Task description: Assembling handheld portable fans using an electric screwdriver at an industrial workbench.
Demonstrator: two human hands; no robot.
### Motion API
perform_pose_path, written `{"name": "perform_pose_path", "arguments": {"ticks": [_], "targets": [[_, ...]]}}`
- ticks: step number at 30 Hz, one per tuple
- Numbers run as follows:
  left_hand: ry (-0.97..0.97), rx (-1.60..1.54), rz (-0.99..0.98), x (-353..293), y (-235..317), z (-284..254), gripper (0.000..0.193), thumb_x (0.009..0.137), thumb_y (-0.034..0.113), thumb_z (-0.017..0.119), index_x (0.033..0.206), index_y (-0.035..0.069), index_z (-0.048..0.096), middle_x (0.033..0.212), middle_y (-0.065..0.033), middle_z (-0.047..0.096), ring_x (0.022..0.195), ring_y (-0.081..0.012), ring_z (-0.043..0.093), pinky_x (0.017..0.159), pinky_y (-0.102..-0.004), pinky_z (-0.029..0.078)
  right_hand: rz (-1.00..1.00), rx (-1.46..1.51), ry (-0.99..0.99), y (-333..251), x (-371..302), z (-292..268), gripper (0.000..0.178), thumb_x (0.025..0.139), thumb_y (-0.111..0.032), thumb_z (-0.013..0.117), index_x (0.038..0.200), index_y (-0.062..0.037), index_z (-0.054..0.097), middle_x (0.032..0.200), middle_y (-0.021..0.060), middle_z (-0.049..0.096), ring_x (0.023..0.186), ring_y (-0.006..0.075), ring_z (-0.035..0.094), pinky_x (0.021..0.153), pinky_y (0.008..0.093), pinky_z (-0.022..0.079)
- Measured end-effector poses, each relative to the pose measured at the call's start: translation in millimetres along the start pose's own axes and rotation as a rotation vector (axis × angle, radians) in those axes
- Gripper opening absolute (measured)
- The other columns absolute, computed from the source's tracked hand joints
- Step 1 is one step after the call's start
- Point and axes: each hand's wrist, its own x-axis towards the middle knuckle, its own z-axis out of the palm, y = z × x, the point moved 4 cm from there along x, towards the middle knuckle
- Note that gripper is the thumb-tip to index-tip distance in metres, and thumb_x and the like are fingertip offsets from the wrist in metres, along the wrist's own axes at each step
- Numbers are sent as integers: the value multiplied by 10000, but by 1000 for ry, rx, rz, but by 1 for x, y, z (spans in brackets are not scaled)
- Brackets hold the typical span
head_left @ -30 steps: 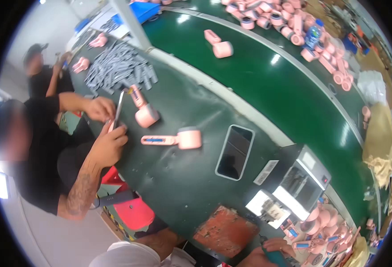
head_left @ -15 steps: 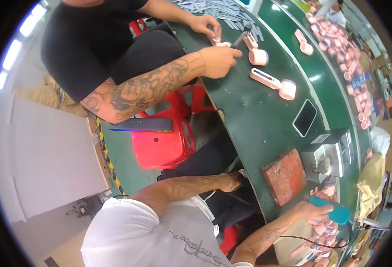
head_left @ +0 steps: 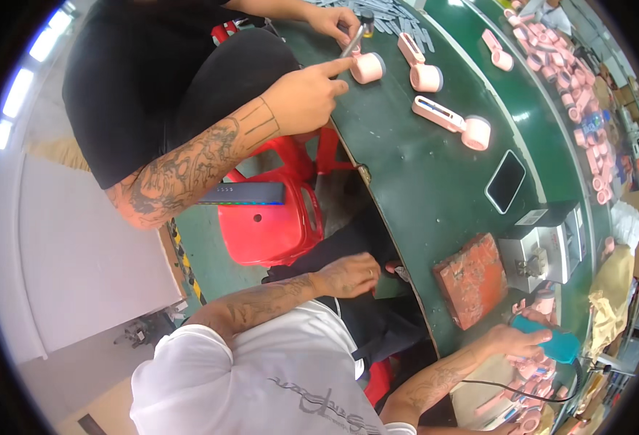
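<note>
Teal tool (head_left: 560,346), corded, sits at the lower right of the frame, gripped in the right hand (head_left: 515,341) with the fingers wrapped around its near end. Its black cord (head_left: 579,380) loops below it and trails left past a jumbled pile of pink parts (head_left: 526,395). The left hand (head_left: 348,275) is low near the centre, over the dark trousers (head_left: 381,330), its fingers curled — I cannot tell whether they hold anything.

Left of a silver and black machine (head_left: 541,254), at the right of the frame, a worn red block (head_left: 472,281) lies on the green desk (head_left: 392,167). Above the machine lies a phone (head_left: 506,182) with a dark screen. Two pink devices (head_left: 476,133), each with a round head and a slim handle, lie on the desk toward the upper centre.

At the upper left a co-worker in a black shirt (head_left: 127,87) has the nearer hand (head_left: 301,100) and the farther hand (head_left: 335,25) at another pink device (head_left: 368,68). Below that arm — left of centre — stands a red stool (head_left: 265,230) with a grey bar (head_left: 247,193) on it.
</note>
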Motion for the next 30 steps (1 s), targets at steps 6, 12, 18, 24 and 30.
{"name": "perform_pose_path", "arguments": {"ticks": [6,12,18,24,30], "targets": [[570,92,-712,-115,-96,-63,145,918,166,724,914,33,668,991,-145,672,969,-325,651,880,-412,528,-20,-122,89,-10,1,11,502,1051,-437,538,845,17,477,718,88,521,658,204,491,636,338,428],[906,231,-1348,-349,-196,-95,496,947,488,707,942,-3,637,909,-95,608,901,-213,593,842,-375,503,-29,-108,59,-3,5,4,544,1053,-405,541,1097,129,635,767,104,591,665,188,551,578,323,476],[1205,-449,-1631,-457,-244,-100,927,978,777,341,1437,-13,496,1171,-99,610,979,-185,547,886,-345,450,34,-244,83,-2,-1,19,572,1062,-448,511,1170,108,594,731,66,548,669,182,547,633,303,496],[1192,-993,-1286,-366,-245,-89,925,994,770,273,1485,16,489,1406,-126,595,1281,-239,553,1114,-374,393,17,-236,-4,-8,3,11,658,1053,-497,520,1181,145,584,740,78,559,657,195,551,593,324,502],[1457,-961,-1202,-378,-252,-70,712,1072,588,288,1465,36,505,1465,-117,556,1331,-241,542,1159,-393,386,-8,-216,-61,-3,14,1,638,1037,-475,570,1178,147,580,737,97,575,672,214,569,650,345,517]]}}
